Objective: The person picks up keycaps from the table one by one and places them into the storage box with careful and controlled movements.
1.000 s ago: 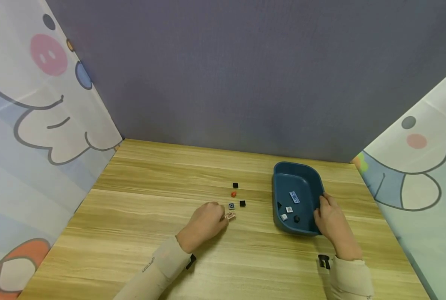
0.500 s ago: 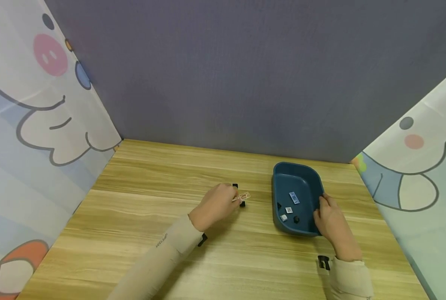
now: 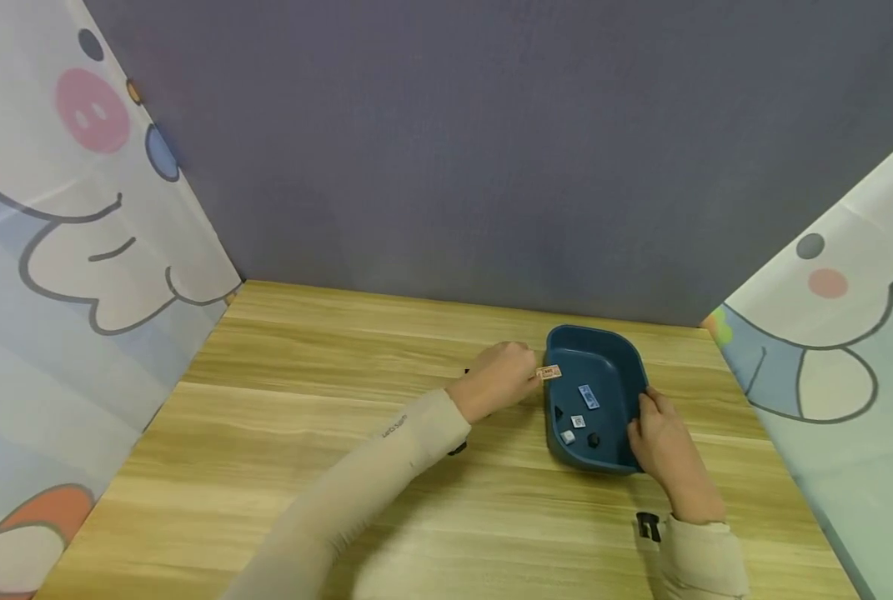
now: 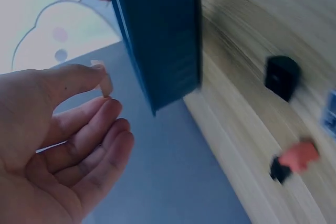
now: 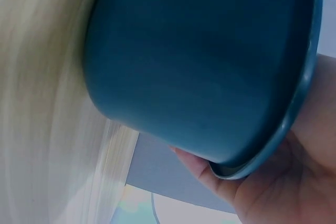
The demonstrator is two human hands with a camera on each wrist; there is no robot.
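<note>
My left hand [image 3: 497,379] pinches a small flat rectangular piece [image 3: 549,372], cream with orange print, over the left rim of a dark blue plastic bin [image 3: 587,360]. Thumb and index finger hold one end of the piece [image 4: 106,83] in the left wrist view; the other fingers are loosely bent. On the opposite side, my right hand [image 3: 664,437] grips the bin's right rim. Inside the bin lie a blue-and-white rectangular piece [image 3: 589,397], a flat white square [image 3: 578,422], a white cube [image 3: 568,437] and two black pieces, one rounded [image 3: 594,438].
On the wooden table [image 3: 326,375], the left wrist view shows a black block [image 4: 282,77], a red-orange piece [image 4: 300,156] beside another black piece [image 4: 280,171], and a blurred blue-and-white piece [image 4: 329,114]. My left arm mostly hides these in the head view. A grey panel [image 3: 446,167] stands behind.
My left hand has lifted the cream-and-orange piece off the table and carried it right and away from me, to the bin's left rim. The right hand and bin stay put.
</note>
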